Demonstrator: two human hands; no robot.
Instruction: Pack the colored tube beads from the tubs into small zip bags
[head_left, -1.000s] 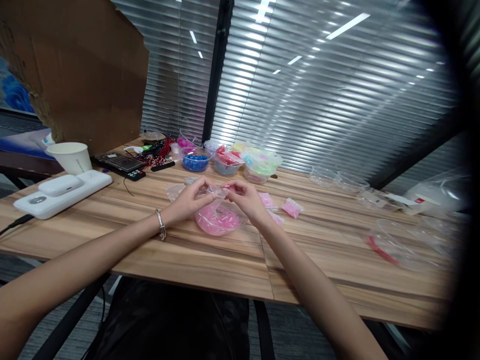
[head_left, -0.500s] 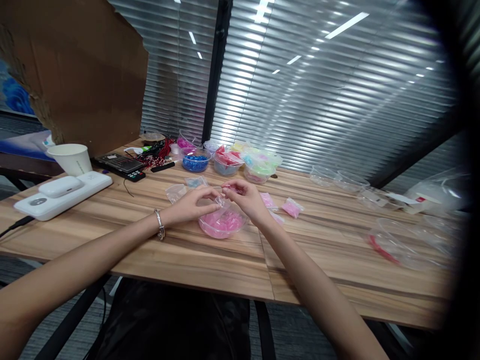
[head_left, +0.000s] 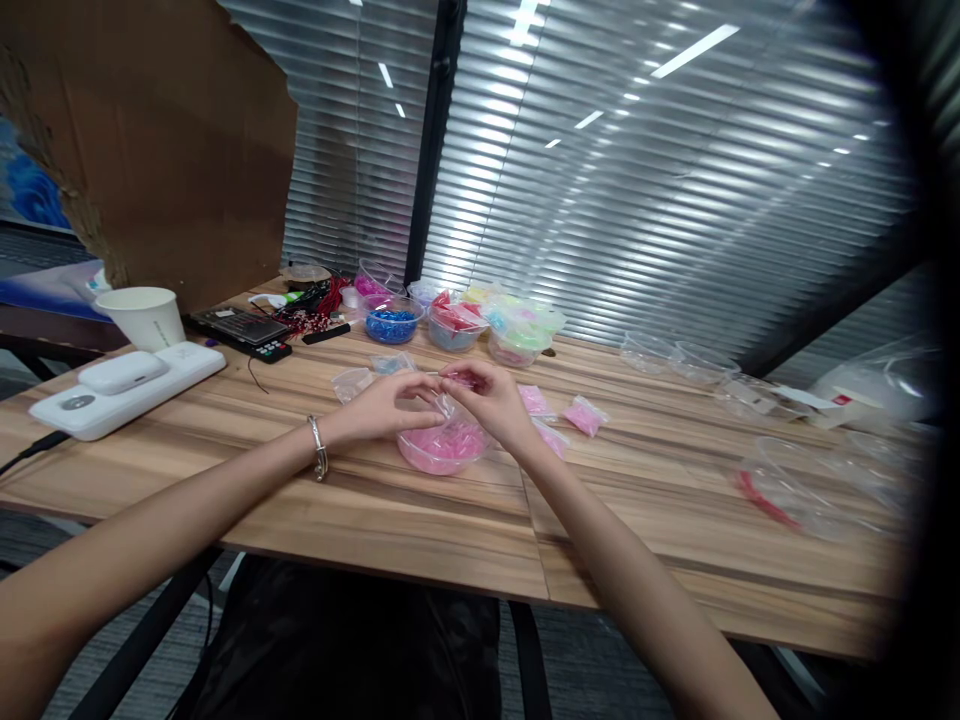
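Note:
Both my hands meet above a clear round bowl (head_left: 444,464) that holds pink pieces. My left hand (head_left: 394,402), with a bracelet on its wrist, has its fingers closed on a small clear plastic bag (head_left: 448,408). From the other side my right hand (head_left: 491,400) pinches the same bag, and its fingertips hide part of it. Small bags of pink bits (head_left: 585,415) lie on the table just right of my right hand. Beyond my left hand are a flat clear bag (head_left: 351,384) and a bag with bluish contents (head_left: 391,363).
Bowls of blue pieces (head_left: 391,325), red packets (head_left: 455,318) and pale green material (head_left: 529,325) stand at the back. A paper cup (head_left: 142,318) and white power bank (head_left: 127,390) are left, before a cardboard sheet (head_left: 165,150). Clear containers (head_left: 787,490) sit right.
My fingers have shifted slightly at the clear bag, still together over the bowl. The other things on the table have stayed where they were.

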